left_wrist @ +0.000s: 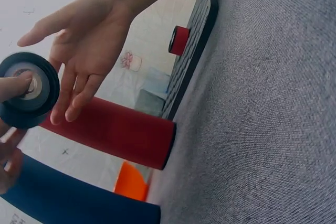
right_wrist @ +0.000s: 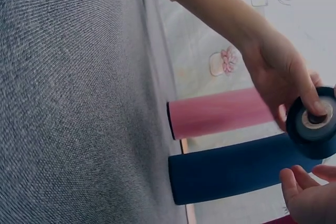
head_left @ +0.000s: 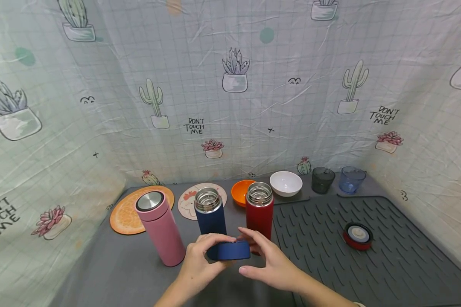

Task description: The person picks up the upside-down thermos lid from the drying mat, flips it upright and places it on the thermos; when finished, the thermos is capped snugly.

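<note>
My left hand [head_left: 199, 262] pinches a dark blue flask lid [head_left: 233, 251], its thumb pressed on the lid's underside, as both wrist views show. At the lid's right side my right hand [head_left: 274, 263] is held with fingers loosely spread and nothing in its grasp; in the left wrist view its palm [left_wrist: 97, 43] faces the lid. Just behind the hands stand an uncapped navy vacuum flask [head_left: 211, 222] and an uncapped red flask [head_left: 259, 217], their steel mouths showing. A pink flask [head_left: 163, 236] with its steel-topped cap on is upright to the left.
A red lid [head_left: 358, 236] lies underside up on the dark ridged mat [head_left: 315, 238] at right. Along the back are an orange-slice placemat [head_left: 124, 213], a round patterned mat [head_left: 182, 207], an orange bowl [head_left: 239, 194], a white bowl [head_left: 286, 184] and two tinted glasses [head_left: 322, 181].
</note>
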`<state>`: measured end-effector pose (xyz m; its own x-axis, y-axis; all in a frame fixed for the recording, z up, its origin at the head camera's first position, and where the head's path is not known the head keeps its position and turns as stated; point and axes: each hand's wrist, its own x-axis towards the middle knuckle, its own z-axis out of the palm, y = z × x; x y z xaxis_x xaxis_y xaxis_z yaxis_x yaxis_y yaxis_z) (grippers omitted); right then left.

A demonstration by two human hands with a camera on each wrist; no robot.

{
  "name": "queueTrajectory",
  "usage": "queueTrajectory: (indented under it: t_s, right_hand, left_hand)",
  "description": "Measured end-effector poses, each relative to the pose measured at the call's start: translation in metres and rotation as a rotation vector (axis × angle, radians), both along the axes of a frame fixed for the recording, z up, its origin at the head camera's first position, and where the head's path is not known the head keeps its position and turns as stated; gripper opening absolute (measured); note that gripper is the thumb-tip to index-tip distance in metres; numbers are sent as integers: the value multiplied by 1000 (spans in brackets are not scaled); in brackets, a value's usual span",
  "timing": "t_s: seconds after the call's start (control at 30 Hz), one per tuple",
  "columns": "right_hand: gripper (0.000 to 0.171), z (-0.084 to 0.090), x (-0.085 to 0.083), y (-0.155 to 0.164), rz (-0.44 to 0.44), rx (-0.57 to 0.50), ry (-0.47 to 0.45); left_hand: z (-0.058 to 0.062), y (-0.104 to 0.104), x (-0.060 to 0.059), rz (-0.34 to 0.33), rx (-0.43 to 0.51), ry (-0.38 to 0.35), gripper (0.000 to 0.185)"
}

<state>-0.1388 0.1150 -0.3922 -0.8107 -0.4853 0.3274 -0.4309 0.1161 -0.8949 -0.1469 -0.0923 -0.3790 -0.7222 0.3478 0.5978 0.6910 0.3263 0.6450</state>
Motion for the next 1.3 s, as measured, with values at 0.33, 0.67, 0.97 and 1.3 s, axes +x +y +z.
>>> queueTrajectory:
  t_s: [0.33,0.67,0.97,1.3]
  right_hand:
    - [64,-2,-2,2,167,-128,-86]
    - [67,-7,-1,-3,288,-234,13]
    - [62,-7,-1,-3,260,-268,21]
    - [65,18,-6,4,198,-273,20]
  left_hand:
    - [-8,8,-5,-144,38,451,17]
    - [-10,14,-5,-215,25,617,12]
    - [-10,11,-5,-171,-9,573,20]
    - [15,1,-5,-144,63,536,53]
